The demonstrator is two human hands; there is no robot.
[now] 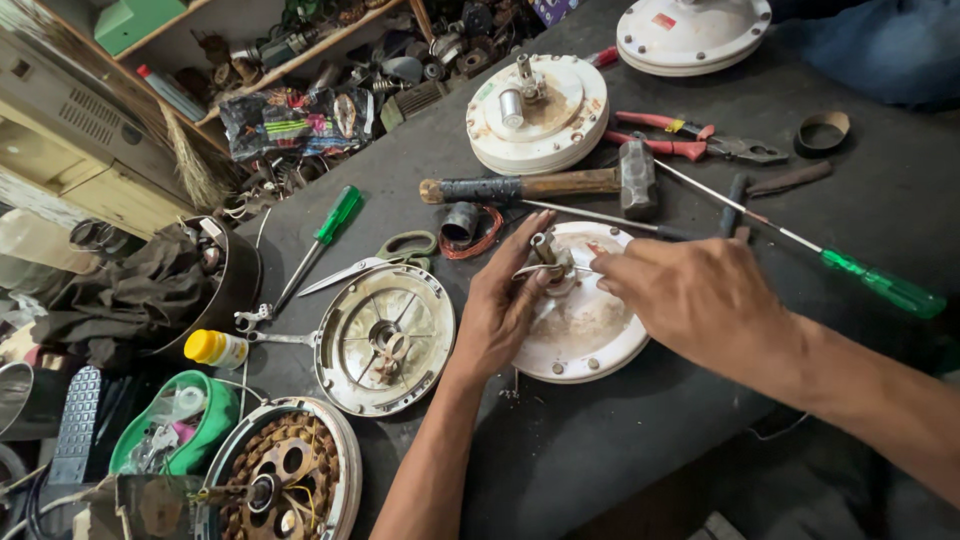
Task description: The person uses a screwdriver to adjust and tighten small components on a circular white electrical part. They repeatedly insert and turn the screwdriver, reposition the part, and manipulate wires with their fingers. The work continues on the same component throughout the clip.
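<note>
Both hands are closing on the short upright metal shaft point(545, 250) of the round white motor cover point(580, 320), left hand point(505, 305) fingers pinching it, right hand point(690, 295) fingers curling alongside from the opposite side, grip hidden.

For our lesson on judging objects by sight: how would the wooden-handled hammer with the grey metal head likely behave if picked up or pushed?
The wooden-handled hammer probably feels head-heavy, since its grey metal head is blocky. It looks stiff, lying straight on the dark workbench. Pushed, it would likely slide or pivot about the head rather than roll, because that head looks blocky.
</note>
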